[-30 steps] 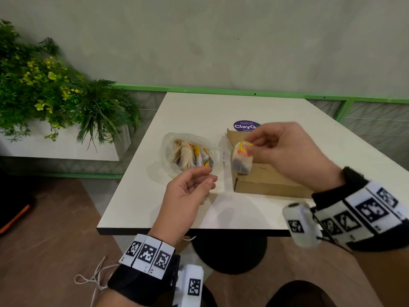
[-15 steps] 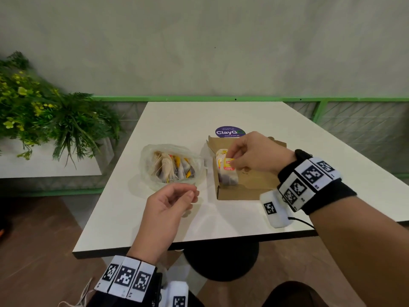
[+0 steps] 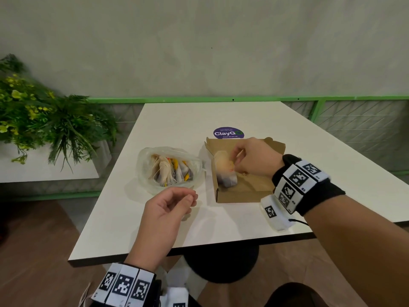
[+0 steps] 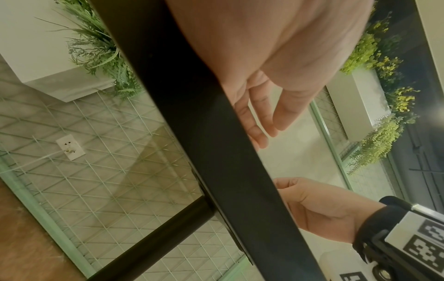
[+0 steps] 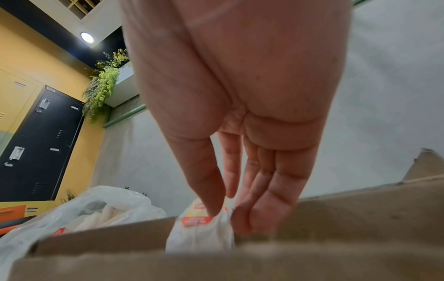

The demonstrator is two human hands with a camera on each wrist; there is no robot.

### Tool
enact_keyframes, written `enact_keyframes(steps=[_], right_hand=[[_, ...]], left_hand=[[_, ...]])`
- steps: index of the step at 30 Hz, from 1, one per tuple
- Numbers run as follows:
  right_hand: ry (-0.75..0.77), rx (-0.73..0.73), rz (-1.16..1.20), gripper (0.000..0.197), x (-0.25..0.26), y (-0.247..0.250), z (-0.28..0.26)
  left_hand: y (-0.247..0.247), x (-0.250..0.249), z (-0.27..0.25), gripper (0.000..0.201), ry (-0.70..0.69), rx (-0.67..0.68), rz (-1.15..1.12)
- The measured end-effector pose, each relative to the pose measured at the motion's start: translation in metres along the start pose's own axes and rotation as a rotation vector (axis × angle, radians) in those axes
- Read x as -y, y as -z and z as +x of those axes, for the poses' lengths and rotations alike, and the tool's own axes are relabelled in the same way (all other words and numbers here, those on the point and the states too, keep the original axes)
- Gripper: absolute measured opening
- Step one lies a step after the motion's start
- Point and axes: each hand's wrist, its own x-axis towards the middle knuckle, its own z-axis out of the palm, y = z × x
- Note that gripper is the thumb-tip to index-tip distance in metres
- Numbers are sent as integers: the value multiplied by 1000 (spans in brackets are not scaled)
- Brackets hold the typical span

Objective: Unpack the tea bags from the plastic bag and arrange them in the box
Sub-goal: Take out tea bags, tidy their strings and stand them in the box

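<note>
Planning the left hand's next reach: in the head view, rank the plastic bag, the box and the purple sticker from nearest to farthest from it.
1. plastic bag, just beyond the left hand.
2. box, to its right.
3. purple sticker, behind the box.

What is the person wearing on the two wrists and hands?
Both hands are bare. The right wrist carries a black band with white square tags printed with black pixel codes, and a small white box with one such tag and a thin black cable. The left wrist has the same black band, tags and white box.
</note>
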Motion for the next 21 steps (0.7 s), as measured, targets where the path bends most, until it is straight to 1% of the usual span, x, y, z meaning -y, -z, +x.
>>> enact_keyframes(steps=[2, 3, 5, 7, 12, 15, 17, 18, 20, 21], right_hand=[[-71, 10, -5, 15, -2, -1, -2], [-117, 41, 5, 15, -3, -2, -4], [-206, 149, 32, 17, -1, -3, -7], [-259, 226, 88, 17, 2, -6, -8], [-335, 221, 271, 15, 10, -17, -6], [-375, 228, 296, 13, 13, -16, -8], [-361, 177, 249, 9, 14, -13, -9], [-319, 108, 195, 8, 16, -10, -10], [-155, -88, 50, 9, 26, -5, -12], [-54, -161, 22, 8, 33, -2, -15]], left_hand=[[0, 0, 0, 19, 0, 1, 3], [0, 1, 0, 18, 2, 2, 5], [1, 1, 0, 19, 5, 2, 8], [0, 1, 0, 20, 4, -4, 13], [-1, 0, -1, 19, 6, -5, 30], [-1, -2, -2, 20, 4, -11, 41], [-1, -3, -3, 21, 4, -21, 54], [-2, -3, -3, 22, 4, -26, 62], [0, -3, -3, 23, 3, -40, 68], [-2, -4, -3, 22, 4, -42, 63]])
